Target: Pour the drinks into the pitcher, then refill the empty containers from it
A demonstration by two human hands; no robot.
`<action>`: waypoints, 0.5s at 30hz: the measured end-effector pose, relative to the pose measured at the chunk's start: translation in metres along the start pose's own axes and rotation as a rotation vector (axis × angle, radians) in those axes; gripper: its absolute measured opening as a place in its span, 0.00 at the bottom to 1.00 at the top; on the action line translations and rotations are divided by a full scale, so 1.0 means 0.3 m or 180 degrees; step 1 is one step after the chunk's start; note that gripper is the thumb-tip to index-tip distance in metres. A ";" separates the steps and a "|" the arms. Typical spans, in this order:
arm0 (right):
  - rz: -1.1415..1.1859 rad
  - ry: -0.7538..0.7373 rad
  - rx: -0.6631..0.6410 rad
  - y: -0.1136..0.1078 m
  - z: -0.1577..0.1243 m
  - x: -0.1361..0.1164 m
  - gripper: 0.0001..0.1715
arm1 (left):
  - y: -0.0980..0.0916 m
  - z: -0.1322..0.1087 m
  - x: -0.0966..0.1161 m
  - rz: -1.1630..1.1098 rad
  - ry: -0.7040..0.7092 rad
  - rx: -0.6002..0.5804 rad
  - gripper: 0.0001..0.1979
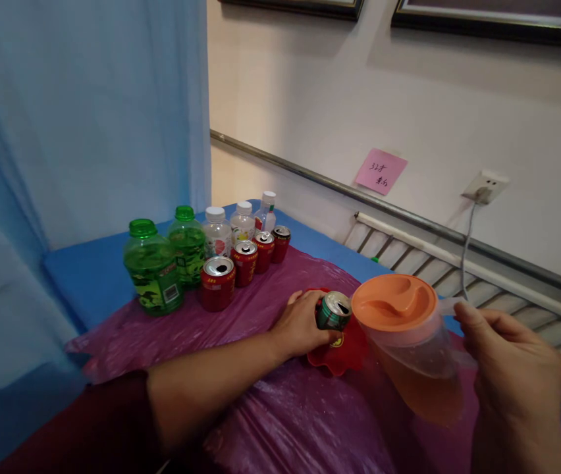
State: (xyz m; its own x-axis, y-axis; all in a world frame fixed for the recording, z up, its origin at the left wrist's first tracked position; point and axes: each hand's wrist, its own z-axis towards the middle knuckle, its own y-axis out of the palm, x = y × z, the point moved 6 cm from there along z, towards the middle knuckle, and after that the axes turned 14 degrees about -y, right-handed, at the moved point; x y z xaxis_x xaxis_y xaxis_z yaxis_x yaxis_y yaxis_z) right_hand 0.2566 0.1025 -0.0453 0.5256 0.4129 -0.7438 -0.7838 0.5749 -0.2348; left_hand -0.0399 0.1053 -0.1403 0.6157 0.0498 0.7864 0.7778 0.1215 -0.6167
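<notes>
My left hand [303, 326] is wrapped round a green drink can [332, 315] with an opened top. Beneath the can lies a red mat with a wavy edge [340, 359]. In my right hand [515, 359] is the handle of a clear plastic pitcher [419, 368]. Its orange lid [394, 303] is on, and brownish liquid fills part of it. The pitcher tilts toward the can, its lid close to the can's top. I cannot make out any liquid flowing between them.
Several red cans [218, 283] stand in a slanting row. Behind them are green plastic bottles [153, 270] and clear white-capped bottles [217, 234]. A purple plastic sheet [261, 408] covers part of the blue surface [87, 263]. A blue curtain [112, 99] hangs left; a radiator [423, 263] lines the wall.
</notes>
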 end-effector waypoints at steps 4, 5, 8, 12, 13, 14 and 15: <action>0.0010 0.0121 0.0038 -0.002 -0.003 -0.003 0.26 | 0.002 0.000 -0.002 -0.0006 0.0011 -0.0004 0.36; 0.0016 0.0119 0.0027 -0.002 -0.003 -0.003 0.26 | 0.002 0.001 -0.003 -0.0008 0.0007 0.0002 0.36; 0.0026 0.0024 -0.0013 0.000 -0.001 -0.002 0.26 | 0.002 0.002 -0.005 0.0007 -0.0006 0.0034 0.36; 0.0022 -0.0111 0.0028 -0.001 0.000 0.000 0.25 | 0.003 0.001 -0.007 0.0033 -0.0025 0.0036 0.35; 0.0033 -0.0114 0.0038 -0.001 0.000 0.002 0.25 | 0.004 0.001 -0.007 0.0030 -0.0028 0.0032 0.35; 0.0047 -0.0108 0.0050 -0.001 0.000 0.003 0.25 | 0.005 0.000 -0.007 0.0025 -0.0024 0.0025 0.35; 0.0053 -0.0096 0.0053 -0.002 0.000 0.005 0.24 | 0.006 0.000 -0.008 0.0018 -0.0018 0.0020 0.35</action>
State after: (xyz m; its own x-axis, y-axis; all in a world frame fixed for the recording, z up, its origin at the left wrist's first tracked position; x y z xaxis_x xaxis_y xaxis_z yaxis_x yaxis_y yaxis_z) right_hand 0.2578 0.1028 -0.0463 0.5223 0.4435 -0.7283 -0.7872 0.5792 -0.2118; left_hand -0.0400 0.1055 -0.1432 0.6193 0.0561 0.7831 0.7735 0.1274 -0.6209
